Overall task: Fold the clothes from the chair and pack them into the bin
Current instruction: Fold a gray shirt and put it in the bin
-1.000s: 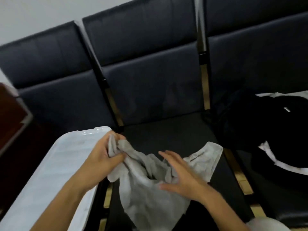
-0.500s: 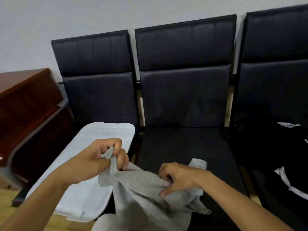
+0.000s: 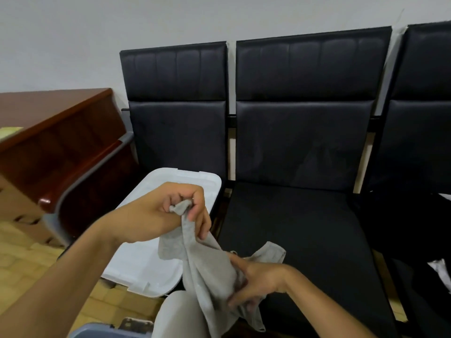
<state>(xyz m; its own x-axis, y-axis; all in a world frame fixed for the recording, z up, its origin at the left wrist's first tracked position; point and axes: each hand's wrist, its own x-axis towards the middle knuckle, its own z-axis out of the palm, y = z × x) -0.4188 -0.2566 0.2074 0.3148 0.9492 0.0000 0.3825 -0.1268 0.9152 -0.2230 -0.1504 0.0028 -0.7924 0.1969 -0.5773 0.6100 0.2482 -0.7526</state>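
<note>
Left hand: the left hand is raised above the white lid, fingers and thumb curled tight, pinching a bunched corner of the grey garment; a small tuft of cloth pokes out above the knuckles.
Right hand: the right hand sits lower, near the front edge of the middle seat, palm against the cloth with fingers curled into its folds; the fingertips are blurred and partly buried, so the exact hold cannot be made out.
Grey garment: soft, matte knit, creased and hanging in loose vertical folds between the two hands; a hemmed flap lies on the front edge of the middle seat. Its lower end is cut off by the bottom of the view, and what kind of garment it is cannot be told.
Chairs: a row of black padded chairs, smooth leather-like covering, ribbed upper backrest panels; the rightmost is cut off.
White lid: the white lid is hard plastic, a rounded rectangle with a raised rim, lying on the left seat, partly hidden by the left arm.
Bin: a grey plastic rim shows at the bottom edge, mostly out of frame.
Dark clothes: a black heap with white patches lies on the right seat, indistinct.
Desk: the desk is glossy reddish-brown wood, at far left.
</note>
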